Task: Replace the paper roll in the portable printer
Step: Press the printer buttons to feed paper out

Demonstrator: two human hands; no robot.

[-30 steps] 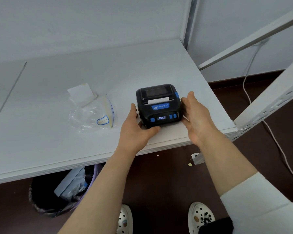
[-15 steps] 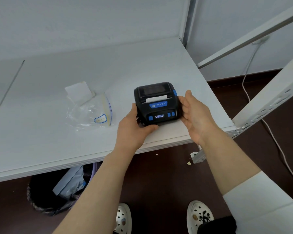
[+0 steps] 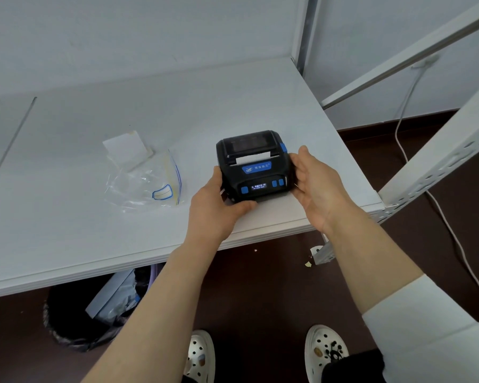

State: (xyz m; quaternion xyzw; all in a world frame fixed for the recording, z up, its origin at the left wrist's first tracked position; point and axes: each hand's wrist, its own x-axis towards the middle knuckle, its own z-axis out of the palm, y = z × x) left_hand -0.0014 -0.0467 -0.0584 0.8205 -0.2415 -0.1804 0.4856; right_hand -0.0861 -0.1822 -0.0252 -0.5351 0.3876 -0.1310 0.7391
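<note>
Nearest, a pair of white perforated clogs (image 3: 201, 352) stands on the dark floor, and a black waste bin (image 3: 67, 322) sits under the table's front edge. The left hand (image 3: 216, 208) grips the near left corner of the black portable printer with blue buttons (image 3: 253, 167), thumb curled along its lower front edge. The right hand (image 3: 320, 186) has its fingers straight and together, laid against the printer's right side.

The printer sits on the white table (image 3: 67, 217) near its front right corner, lid closed, with a white paper strip (image 3: 253, 160) at the slot and its display lit. To its left, apart from it, lies a clear zip-seal plastic bag (image 3: 147, 186), with a white paper slip (image 3: 125, 146) at the bag's far edge. Beyond, a white cable (image 3: 401, 139) hangs by the wall.
</note>
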